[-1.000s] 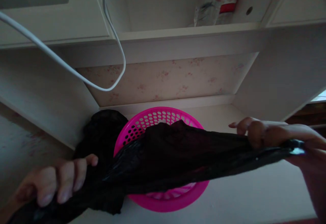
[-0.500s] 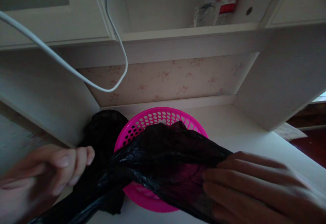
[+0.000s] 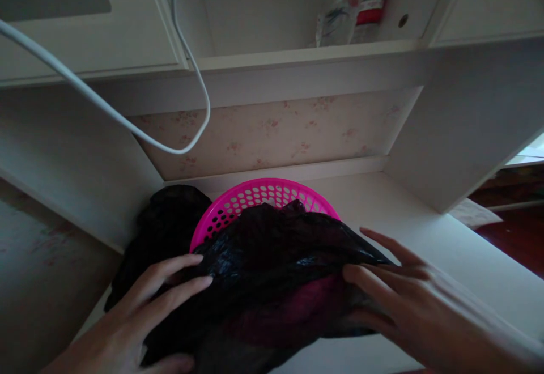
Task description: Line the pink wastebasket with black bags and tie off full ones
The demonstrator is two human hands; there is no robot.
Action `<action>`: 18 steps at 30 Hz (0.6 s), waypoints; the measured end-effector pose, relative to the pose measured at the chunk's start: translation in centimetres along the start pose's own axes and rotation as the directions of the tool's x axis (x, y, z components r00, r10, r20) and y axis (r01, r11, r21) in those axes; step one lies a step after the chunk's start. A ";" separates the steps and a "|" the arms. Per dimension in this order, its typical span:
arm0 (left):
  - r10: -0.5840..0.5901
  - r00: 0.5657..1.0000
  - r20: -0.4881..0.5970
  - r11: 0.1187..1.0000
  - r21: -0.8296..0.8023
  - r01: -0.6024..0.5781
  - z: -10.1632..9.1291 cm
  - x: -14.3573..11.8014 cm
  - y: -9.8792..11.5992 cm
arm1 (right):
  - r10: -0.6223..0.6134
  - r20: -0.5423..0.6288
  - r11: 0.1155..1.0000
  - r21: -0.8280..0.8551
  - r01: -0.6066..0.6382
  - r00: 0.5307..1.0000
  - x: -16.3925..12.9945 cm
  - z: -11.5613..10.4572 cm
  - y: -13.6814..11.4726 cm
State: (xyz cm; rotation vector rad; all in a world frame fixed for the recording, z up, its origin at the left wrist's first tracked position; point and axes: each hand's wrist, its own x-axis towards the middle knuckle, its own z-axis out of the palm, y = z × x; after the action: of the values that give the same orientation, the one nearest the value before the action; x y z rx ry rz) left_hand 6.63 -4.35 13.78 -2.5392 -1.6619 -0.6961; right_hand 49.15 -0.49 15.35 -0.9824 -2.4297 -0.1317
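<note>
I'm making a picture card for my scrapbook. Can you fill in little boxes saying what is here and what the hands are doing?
place: white counter under cupboards
left hand: flat, fingers spread on the black plastic bag
right hand: flat, fingertips on the bag's right edge
bag: draped over the pink basket
beside basket: dark cloth, left side
above: white cable hanging in a loop

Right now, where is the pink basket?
In the head view the pink basket sits centre on the white counter, mostly under the black plastic bag, between the left hand and right hand.
</note>
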 end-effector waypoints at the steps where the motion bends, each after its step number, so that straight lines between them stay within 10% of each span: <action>1: 0.017 0.999 0.027 0.999 0.029 -0.018 0.7 -0.2 0.0 | -0.010 0.008 1.000 -0.026 0.010 1.000 -0.4 0.6 0.2; 7: -0.093 0.985 -0.147 0.995 -0.045 0.088 6.5 -0.9 1.7 | 0.243 -0.005 0.970 -0.010 -0.243 0.970 -3.4 3.2 0.8; 13: -0.207 0.964 -0.168 0.940 -0.307 0.149 6.8 -2.3 0.7 | 0.423 -0.042 0.890 0.210 -0.406 0.905 -3.9 3.5 0.3; 18: -0.170 0.934 -0.313 0.985 -0.017 0.173 7.8 -4.2 -1.6 | 0.447 -0.236 0.888 0.005 -0.459 0.863 -3.4 4.5 0.8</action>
State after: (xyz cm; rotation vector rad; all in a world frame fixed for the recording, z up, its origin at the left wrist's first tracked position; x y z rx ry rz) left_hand 6.60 -5.24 4.80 -2.1489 -1.7759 -1.0375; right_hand 49.81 -0.82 9.77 -1.4501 -1.9338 -0.1340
